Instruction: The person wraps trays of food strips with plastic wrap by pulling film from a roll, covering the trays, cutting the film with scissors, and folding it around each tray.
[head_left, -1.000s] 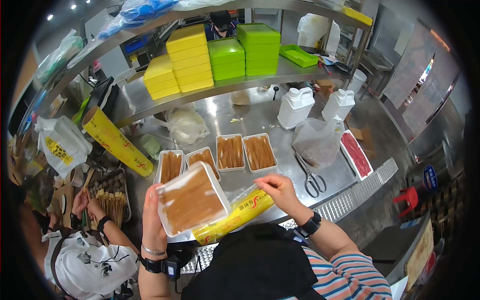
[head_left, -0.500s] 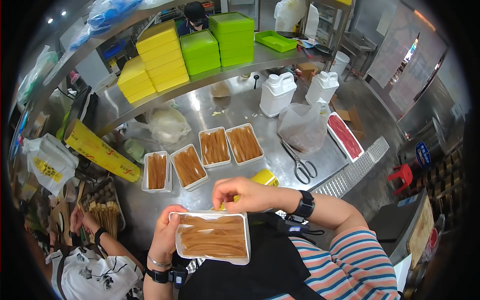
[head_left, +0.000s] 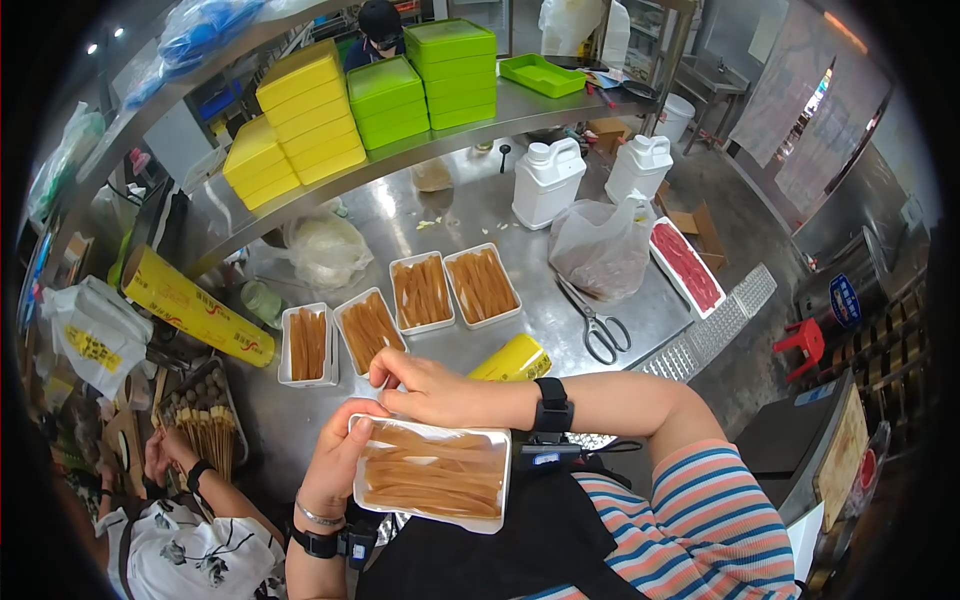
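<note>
Gripping the white tray [head_left: 503, 480] at its left end, the left hand [head_left: 335, 455] has its thumb over the rim, the tray held at the person's front before the black apron [head_left: 470, 560]. Brown strips [head_left: 425, 475] lie lengthwise in it. Just beyond the tray's far left corner, the right hand [head_left: 420, 388] has its fingers bent inward; whether they pinch anything cannot be told. The right forearm crosses in front of a yellow roll [head_left: 512, 360], hiding part of it.

On the metal counter [head_left: 470, 215], four more trays [head_left: 497, 318] of similar strips stand beyond the hands. To their right are black-handled scissors [head_left: 590, 312], a plastic bag [head_left: 600, 255] and a long tray [head_left: 712, 312] of red meat [head_left: 688, 265]. Two white jugs [head_left: 548, 185] stand behind the bag. Yellow boxes [head_left: 310, 115] and green boxes [head_left: 450, 75] are stacked on the shelf [head_left: 400, 155]. At left, another person's hands [head_left: 160, 455] are near a bunch of skewers [head_left: 208, 432].
</note>
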